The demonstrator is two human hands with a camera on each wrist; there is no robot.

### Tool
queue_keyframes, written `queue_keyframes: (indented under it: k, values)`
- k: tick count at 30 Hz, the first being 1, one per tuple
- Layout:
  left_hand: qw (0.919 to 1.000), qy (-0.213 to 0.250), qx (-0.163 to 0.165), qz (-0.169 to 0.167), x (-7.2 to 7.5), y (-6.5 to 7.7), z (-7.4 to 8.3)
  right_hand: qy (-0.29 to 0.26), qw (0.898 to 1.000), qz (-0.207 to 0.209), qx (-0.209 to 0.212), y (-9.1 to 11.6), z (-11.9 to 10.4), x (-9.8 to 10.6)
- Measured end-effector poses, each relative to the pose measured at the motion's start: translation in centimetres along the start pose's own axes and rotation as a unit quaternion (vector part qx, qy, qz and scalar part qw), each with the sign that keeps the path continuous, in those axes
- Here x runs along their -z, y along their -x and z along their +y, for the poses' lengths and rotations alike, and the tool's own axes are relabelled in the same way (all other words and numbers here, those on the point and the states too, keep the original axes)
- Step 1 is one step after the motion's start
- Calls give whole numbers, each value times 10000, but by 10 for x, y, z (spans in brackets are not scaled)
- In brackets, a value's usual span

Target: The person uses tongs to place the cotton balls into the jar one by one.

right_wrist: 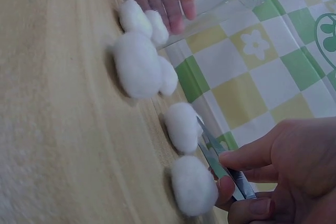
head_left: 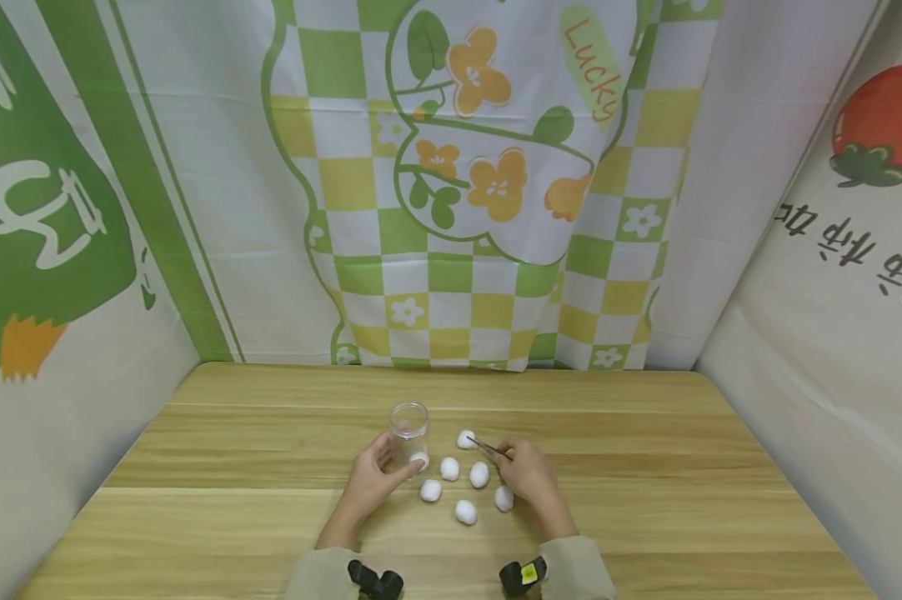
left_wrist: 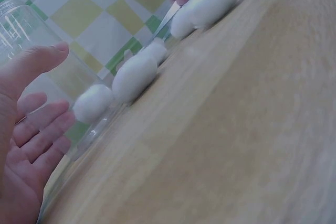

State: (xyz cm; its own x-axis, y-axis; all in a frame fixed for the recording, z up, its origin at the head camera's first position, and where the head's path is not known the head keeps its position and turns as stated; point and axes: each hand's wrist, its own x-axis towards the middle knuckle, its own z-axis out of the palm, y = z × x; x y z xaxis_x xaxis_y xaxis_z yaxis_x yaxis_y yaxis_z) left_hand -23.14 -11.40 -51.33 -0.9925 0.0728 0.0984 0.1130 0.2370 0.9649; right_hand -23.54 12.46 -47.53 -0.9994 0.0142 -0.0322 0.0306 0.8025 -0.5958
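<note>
My left hand [head_left: 372,479] holds a clear plastic jar [head_left: 409,423] upright on the table, thumb on one side and fingers on the other. Its mouth is uncovered, and a white cotton ball [head_left: 418,459] shows at the bottom. In my right hand [head_left: 529,471] is a pair of metal tweezers [right_wrist: 223,162], pinched between thumb and fingers. The tweezer tips reach the farthest loose cotton ball [head_left: 465,439]; whether they grip it I cannot tell. Several other cotton balls [head_left: 478,475] lie between the hands, one of them [head_left: 503,498] close beside my right hand.
The wooden table [head_left: 646,500] ends at the back against a hanging checked cloth [head_left: 451,275]. Printed cloth walls [head_left: 834,400] stand on the left and right. Both wrists carry black camera mounts [head_left: 376,579].
</note>
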Motion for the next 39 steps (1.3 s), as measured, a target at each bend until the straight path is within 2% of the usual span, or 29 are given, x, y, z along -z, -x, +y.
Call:
queue_keyframes:
  k: [29,39]
  values:
    - [10000,49,-56,37,0,0,-1,627,9979,19,-184,0,-2,-5]
    - [9999,-50,-131,88,-1,-1,-5,506,9985,58,-202,0,-2,-3]
